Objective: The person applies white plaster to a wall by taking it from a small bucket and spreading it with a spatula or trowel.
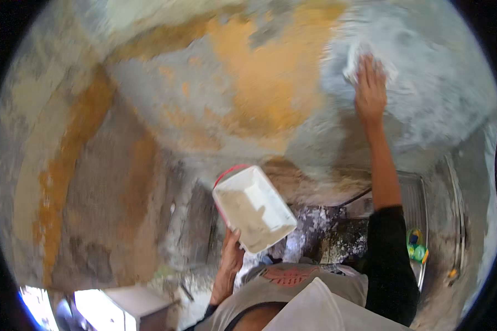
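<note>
My left hand (231, 251) grips the lower edge of a white rectangular tub (273, 205) with a red handle, held tilted, a beige-grey paste (243, 215) spread inside it. My right hand (370, 83) is up at the wall (270, 66), its fingers pressed on a white, crumpled-looking pad or cloth (350, 70), which they partly hide. Around it the wall is coated whitish-grey; to the left it shows patchy orange and bare grey.
Below the wall at right is a metal sink-like basin (411, 193) with green and yellow objects (417, 252) in it. Pipes (455, 226) run down the far right. A dark, stained ledge (337, 237) lies below the tub, and a pale boxy object (121, 306) stands at lower left.
</note>
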The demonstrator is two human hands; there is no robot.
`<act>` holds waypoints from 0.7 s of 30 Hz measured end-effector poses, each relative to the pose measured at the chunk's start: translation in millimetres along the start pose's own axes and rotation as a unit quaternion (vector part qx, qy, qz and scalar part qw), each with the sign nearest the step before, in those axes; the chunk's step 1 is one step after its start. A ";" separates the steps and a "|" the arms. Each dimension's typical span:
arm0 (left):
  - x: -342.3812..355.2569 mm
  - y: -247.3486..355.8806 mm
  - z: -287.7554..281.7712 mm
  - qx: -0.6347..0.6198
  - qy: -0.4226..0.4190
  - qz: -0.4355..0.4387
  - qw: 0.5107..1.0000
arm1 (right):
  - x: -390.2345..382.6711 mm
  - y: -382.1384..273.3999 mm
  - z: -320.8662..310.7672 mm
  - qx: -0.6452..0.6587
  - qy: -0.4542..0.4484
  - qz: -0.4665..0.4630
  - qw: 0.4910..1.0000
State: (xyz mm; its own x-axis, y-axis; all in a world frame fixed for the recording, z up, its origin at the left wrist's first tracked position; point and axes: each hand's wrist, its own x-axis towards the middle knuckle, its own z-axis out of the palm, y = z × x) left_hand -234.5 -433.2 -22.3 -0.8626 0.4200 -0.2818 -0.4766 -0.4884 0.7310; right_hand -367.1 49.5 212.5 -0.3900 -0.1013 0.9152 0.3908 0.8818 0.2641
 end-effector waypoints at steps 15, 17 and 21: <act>-9.0 -18.6 -29.9 0.041 0.019 -0.093 0.995 | -405.9 -75.2 -218.9 0.299 -0.337 0.636 0.626; -5.9 -22.1 -24.2 0.061 0.010 -0.106 0.992 | -408.5 -66.1 -230.1 0.293 -0.327 0.652 0.618; -23.1 -38.0 11.4 0.082 -0.021 -0.113 0.990 | -417.7 -55.1 -252.9 0.307 -0.349 0.585 0.664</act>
State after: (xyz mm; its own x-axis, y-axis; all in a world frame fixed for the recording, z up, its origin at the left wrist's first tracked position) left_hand -194.5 -415.6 -36.5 -0.7278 0.5377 -0.4256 -0.6191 -0.2484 0.7449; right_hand -14.9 -73.3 -107.3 -0.4945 0.8684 -0.0364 0.4363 0.2118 -0.8745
